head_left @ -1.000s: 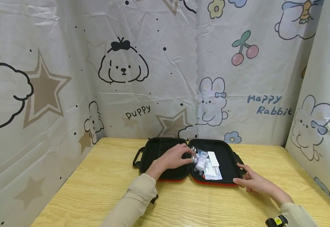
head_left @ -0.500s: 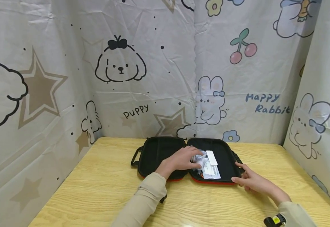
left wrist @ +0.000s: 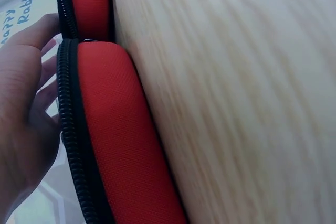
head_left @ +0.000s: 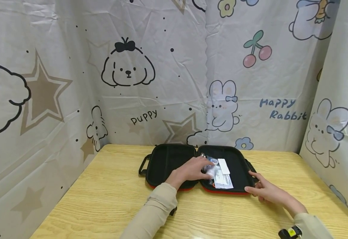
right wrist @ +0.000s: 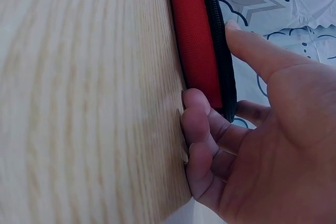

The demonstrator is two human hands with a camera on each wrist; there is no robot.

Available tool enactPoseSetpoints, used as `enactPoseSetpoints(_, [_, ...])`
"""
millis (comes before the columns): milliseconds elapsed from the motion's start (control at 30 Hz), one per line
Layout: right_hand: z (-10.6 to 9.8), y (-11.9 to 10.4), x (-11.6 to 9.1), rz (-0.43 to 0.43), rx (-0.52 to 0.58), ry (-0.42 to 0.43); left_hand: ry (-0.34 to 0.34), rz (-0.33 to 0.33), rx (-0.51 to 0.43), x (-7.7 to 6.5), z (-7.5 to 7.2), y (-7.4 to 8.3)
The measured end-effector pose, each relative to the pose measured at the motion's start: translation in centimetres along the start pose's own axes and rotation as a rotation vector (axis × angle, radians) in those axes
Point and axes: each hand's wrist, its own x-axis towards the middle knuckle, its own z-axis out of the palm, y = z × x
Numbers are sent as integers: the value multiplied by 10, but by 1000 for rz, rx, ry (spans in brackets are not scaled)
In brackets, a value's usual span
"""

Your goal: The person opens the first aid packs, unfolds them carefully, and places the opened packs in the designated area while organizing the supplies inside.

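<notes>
An open case [head_left: 238,156], black inside and red outside, lies spread in two halves on the table. My left hand [head_left: 191,169] reaches over the hinge into the right half, thumb and fingers around a small white bottle [head_left: 211,171]. In the left wrist view the left fingers are partly hidden behind the zipped rim [left wrist: 67,87]. My right hand [head_left: 268,191] grips the case's near right corner; the right wrist view shows its thumb [right wrist: 249,43] along the zipper edge and the other fingers bent by the red side [right wrist: 194,51].
Beside the bottle lie a white roll [head_left: 214,161], a white card-like piece [head_left: 224,166] and a printed white packet [head_left: 223,181]. A shiny silver item [head_left: 202,155] shows behind the left hand. Carry handles [head_left: 144,165] stick out at the side. A printed curtain [head_left: 162,66] hangs behind the wooden table [head_left: 102,199].
My left hand has left the shiny item near the hinge and moved right and slightly down to the white bottle. My right hand has kept its place on the case corner.
</notes>
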Motion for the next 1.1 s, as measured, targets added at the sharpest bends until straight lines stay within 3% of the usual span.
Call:
enactPoseSetpoints(300, [-1, -1, 1, -10, 5, -7, 59, -11, -35, -11, -9, -2])
enactPoseSetpoints(567, [2, -2, 3, 10, -8, -4, 69, -74, -68, -32, -17, -15])
enactPoseSetpoints(1100, [0, 0, 1, -20, 4, -14, 120, -140, -122, -78, -34, -43])
